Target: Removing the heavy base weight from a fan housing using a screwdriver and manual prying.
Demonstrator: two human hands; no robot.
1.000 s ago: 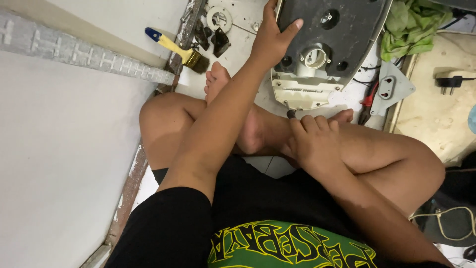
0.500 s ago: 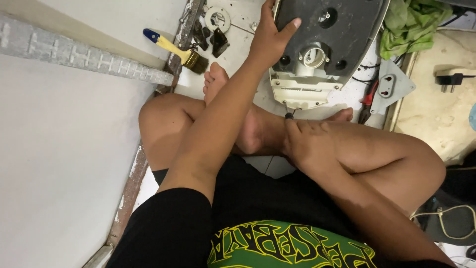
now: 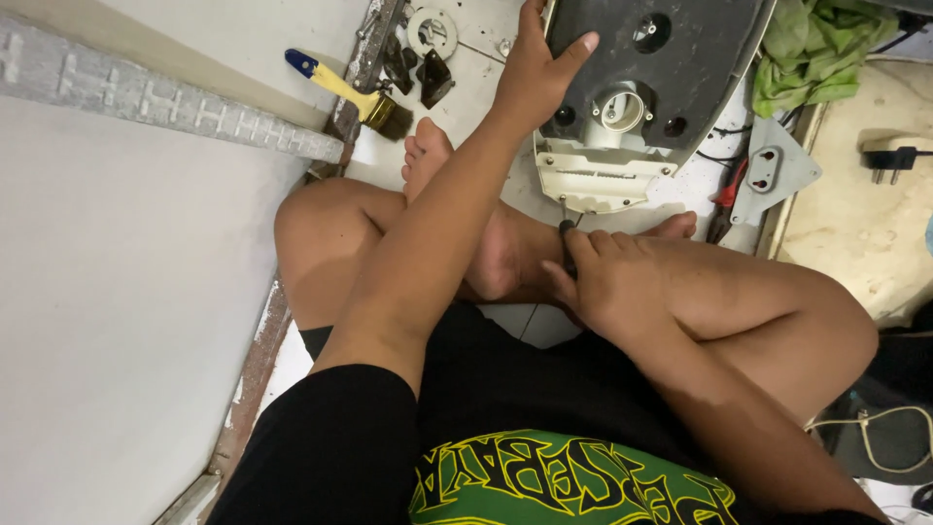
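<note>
Far left we see a pale wall panel [image 3: 107, 321] with a grey metal rail [image 3: 146, 102] crossing it. Just beyond the rail's end, a paintbrush [image 3: 345, 89] with a yellow handle and blue tip lies on the floor [image 3: 486, 53], beside small dark parts [image 3: 418, 70] and a round white ring [image 3: 432, 29]. Our left hand [image 3: 535, 73] reaches forward with fingers spread, open and pressed flat on the left edge of a grey and cream appliance housing [image 3: 641, 87], which rests on the floor just past our crossed legs. Our right hand [image 3: 607, 282] rests on our shin, closed around a dark-handled screwdriver [image 3: 567, 233] whose tip points up to the housing's cream lower edge. Right of the housing lie red-handled pliers [image 3: 729, 190], a grey triangular plate [image 3: 773, 175], a green cloth [image 3: 816, 49] and, farther right, a black plug [image 3: 889, 157].
</note>
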